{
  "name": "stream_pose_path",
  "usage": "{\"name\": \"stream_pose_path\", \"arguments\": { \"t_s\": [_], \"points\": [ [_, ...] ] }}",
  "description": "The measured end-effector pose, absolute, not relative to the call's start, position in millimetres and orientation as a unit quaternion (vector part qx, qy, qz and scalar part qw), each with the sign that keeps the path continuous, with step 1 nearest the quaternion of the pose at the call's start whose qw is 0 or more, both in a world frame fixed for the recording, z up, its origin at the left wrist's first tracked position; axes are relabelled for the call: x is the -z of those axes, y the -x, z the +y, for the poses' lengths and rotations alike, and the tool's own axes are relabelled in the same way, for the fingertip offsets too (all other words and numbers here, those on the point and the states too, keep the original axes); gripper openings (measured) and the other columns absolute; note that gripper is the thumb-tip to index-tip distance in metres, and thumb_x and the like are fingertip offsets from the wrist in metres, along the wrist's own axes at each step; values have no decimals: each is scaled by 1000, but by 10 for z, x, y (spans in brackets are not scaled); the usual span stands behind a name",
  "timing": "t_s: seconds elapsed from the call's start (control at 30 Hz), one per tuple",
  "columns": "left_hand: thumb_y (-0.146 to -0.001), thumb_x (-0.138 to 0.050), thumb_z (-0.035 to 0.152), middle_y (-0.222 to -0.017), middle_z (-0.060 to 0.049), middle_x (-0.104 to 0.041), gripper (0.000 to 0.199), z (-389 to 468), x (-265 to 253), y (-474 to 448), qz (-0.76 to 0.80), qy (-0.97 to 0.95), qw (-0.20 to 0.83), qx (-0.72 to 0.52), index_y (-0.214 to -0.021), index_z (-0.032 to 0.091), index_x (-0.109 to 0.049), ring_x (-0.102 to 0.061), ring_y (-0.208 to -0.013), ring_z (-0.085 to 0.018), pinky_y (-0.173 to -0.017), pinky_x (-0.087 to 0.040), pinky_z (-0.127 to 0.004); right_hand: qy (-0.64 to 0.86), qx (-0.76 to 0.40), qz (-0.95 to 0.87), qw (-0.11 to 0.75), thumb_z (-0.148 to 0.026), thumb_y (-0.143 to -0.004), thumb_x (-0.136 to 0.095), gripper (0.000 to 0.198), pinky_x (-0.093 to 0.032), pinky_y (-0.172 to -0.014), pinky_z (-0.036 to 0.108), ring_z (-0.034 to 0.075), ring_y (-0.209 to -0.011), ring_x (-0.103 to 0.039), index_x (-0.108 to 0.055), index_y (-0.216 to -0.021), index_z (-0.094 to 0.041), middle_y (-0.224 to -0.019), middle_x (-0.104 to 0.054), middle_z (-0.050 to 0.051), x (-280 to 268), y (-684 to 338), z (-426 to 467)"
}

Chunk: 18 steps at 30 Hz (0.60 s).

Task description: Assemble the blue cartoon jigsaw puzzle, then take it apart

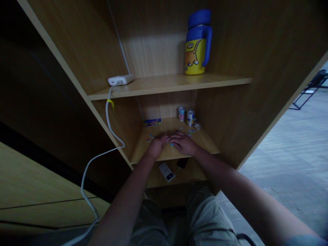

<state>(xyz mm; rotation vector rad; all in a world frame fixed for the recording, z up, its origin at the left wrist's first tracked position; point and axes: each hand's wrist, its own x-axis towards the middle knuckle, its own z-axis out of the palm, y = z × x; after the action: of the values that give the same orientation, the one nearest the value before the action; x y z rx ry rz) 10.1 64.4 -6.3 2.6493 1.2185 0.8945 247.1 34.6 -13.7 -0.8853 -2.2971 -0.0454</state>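
Over the middle shelf board, my left hand [158,145] and my right hand [185,142] meet at the fingertips. The left fingers are closed in a pinch; what they hold is too small to make out. My right fingers are bent and drawn together, their tips hidden against the left ones. A small blue piece [172,144] lies by the right thumb. Small colourful pieces, resembling jigsaw pieces, are scattered on both sides: some pieces [151,136] left of my left hand, others [191,131] behind my right hand.
A blue picture card [152,122] and two small printed cans [181,113] stand at the back, with round lids [197,126] alongside. Above are a blue-yellow mug [196,51] and a white power bank [121,80] with a hanging cable [88,167]. Below lies a white device [166,172].
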Motion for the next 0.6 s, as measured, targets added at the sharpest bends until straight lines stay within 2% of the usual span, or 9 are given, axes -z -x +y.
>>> {"name": "stream_pose_path", "arguments": {
  "t_s": [0.13, 0.23, 0.4, 0.6],
  "points": [
    [-110, -63, 26, -98, -4, -80, 14, 681, 96, -87, 372, -874, 82, -300, -104, 24, -75, -75, -90, -21, -88, -57, -31, 325, 5, -882, 341, -19, -105, -62, 30, -52, -113, 48, 27, -124, -67, -80, -127, -29, -133, -79, 7, 162, -2467, 376],
    [-109, -64, 25, -105, -5, -82, 11, 680, 95, -81, 378, -862, 102, -323, -111, 24, -75, -77, -96, -22, -92, -58, -33, 334, 1, -874, 353, -20, -106, -60, 31, -52, -112, 49, 26, -121, -68, -80, -129, -28, -131, -80, 7, 154, -2464, 375],
    [-108, -65, 25, -115, -7, -82, 13, 664, 42, -77, 437, -816, 102, -365, -119, 23, -72, -78, -103, -24, -96, -59, -35, 483, 28, -797, 361, -22, -110, -53, 32, -48, -116, 44, 27, -124, -66, -80, -127, -21, -132, -79, 11, 64, -2475, 302],
    [-106, -64, 23, -106, -7, -81, 10, 708, 45, -67, 468, -805, 98, -351, -108, 23, -73, -75, -101, -24, -97, -58, -36, 665, 52, -700, 255, -22, -108, -49, 41, -44, -116, 42, 31, -129, -62, -73, -141, -15, -139, -74, 17, -60, -2493, 198]
  ]
}}
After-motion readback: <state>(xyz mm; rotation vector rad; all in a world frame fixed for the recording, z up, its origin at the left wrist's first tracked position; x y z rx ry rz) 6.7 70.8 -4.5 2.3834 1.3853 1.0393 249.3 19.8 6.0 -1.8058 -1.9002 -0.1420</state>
